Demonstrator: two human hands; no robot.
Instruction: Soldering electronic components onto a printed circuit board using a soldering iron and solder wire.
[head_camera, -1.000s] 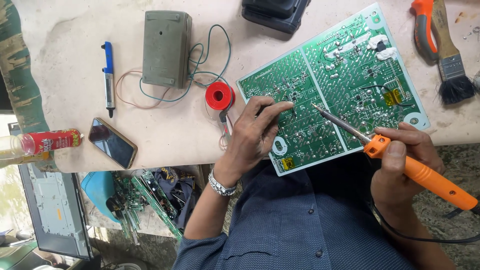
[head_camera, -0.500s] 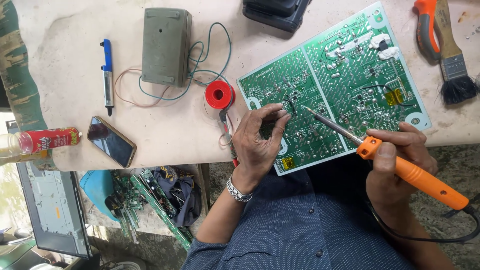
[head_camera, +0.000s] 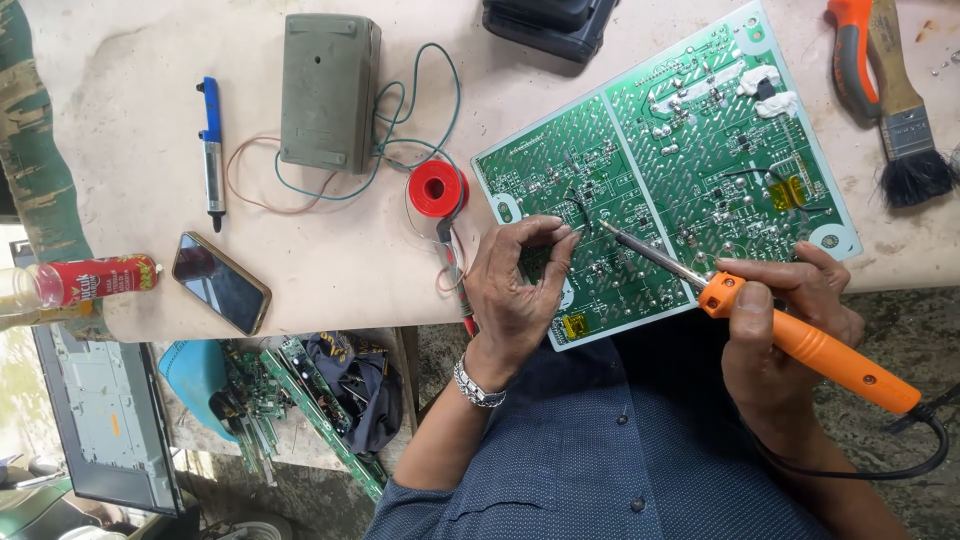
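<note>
Soldering at a green circuit board, which lies tilted on the pale surface, right of centre, its near corner overhanging the edge. Right hand: fingers closed round the orange-handled soldering iron, metal tip slanting far-left to a joint near the board's middle. Left hand: thumb and fingertips pinched together on a thin strand of solder wire, its end beside the iron tip. Red solder spool just left of the board; grey-green box with trailing leads further left. Handling note: best to keep both wrists braced, heat pad and lead together, feed solder sparingly, and hold the tip off neighbouring joints to avoid bridging.
</note>
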